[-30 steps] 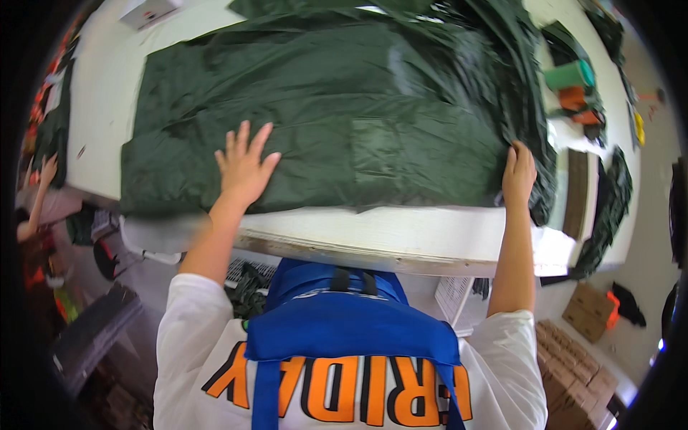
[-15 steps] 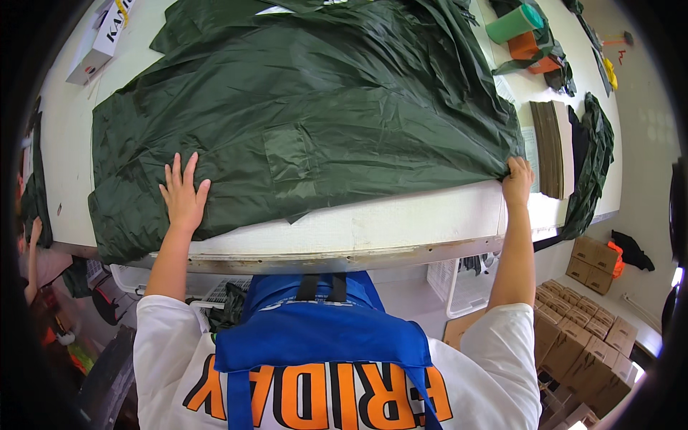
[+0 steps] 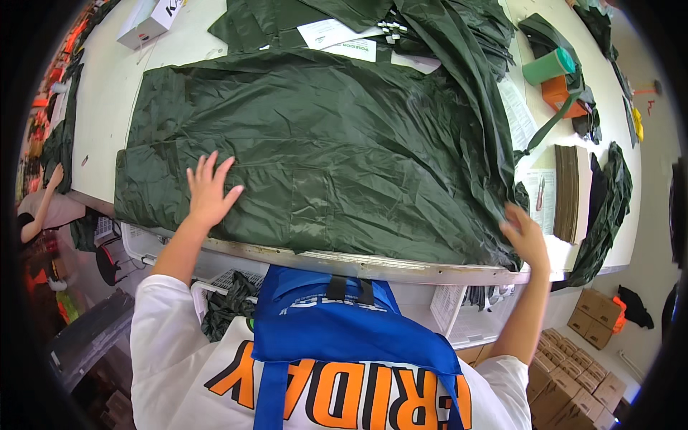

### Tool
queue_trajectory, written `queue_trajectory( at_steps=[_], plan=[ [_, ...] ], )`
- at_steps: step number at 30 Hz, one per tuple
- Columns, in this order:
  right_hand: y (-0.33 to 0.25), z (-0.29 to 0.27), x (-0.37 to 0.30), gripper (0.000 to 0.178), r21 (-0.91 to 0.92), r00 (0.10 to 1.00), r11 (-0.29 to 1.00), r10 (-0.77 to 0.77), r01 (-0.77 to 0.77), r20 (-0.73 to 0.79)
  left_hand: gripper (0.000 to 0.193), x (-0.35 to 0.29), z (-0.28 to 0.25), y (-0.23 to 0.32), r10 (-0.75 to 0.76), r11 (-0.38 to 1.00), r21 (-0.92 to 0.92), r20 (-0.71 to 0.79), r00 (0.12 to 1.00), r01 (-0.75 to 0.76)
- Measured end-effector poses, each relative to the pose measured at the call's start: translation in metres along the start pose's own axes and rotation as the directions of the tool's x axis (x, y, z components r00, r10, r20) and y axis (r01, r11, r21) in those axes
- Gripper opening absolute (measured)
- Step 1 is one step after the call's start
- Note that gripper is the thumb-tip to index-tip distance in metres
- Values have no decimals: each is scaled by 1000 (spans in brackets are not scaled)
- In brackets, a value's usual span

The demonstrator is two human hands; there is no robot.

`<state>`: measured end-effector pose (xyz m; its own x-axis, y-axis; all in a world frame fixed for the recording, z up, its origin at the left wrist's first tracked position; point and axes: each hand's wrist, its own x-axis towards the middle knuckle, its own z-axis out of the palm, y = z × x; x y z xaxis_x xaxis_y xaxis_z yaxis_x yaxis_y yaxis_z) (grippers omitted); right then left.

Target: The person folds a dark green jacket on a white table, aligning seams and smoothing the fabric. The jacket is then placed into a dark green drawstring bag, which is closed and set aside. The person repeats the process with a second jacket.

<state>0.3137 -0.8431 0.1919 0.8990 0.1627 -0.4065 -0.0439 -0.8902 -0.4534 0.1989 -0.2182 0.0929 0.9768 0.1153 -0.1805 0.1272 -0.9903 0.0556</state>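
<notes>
A large dark green garment (image 3: 344, 143) of thin, shiny fabric lies spread and wrinkled over the white table, its near edge along the table's front edge. A sewn patch (image 3: 309, 204) shows on its lower middle. On the left part of the cloth, my left hand (image 3: 210, 195) rests open and flat with its fingers spread. My right hand (image 3: 524, 233) is at the garment's right edge, slightly blurred, with thumb and fingers apart and nothing seen between them. Whether its fingertips touch the cloth cannot be made out.
White paper sheets (image 3: 351, 47) and more green garments lie at the back. To the right are a green cylinder (image 3: 549, 66), an orange box (image 3: 562, 97), a brown cardboard stack (image 3: 566, 193) and a small cutter (image 3: 540, 195). A white box (image 3: 149, 23) stands far left. A co-worker's hand (image 3: 56, 176) shows at left.
The garment's near side has come down to the table's front edge, and its far edge has come nearer. My right hand has let go of the corner. My left hand still lies flat.
</notes>
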Motion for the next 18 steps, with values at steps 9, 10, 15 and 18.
queue_trajectory(
  at_steps=[9,10,15,18],
  plan=[
    [-57,104,69,47,-233,971,960,-192,156,-141,63,17,-7,45,177,982,-78,77,981,-171],
    [-69,102,75,46,-200,951,955,-254,218,-178,61,24,-12,48,169,978,-136,71,983,-158],
    [-153,104,166,42,-243,761,798,-601,552,-245,59,105,-28,106,359,917,-159,-71,931,-366],
    [-108,93,258,53,-211,782,838,-546,504,-300,62,122,3,116,344,938,-54,6,939,-343]
  ],
)
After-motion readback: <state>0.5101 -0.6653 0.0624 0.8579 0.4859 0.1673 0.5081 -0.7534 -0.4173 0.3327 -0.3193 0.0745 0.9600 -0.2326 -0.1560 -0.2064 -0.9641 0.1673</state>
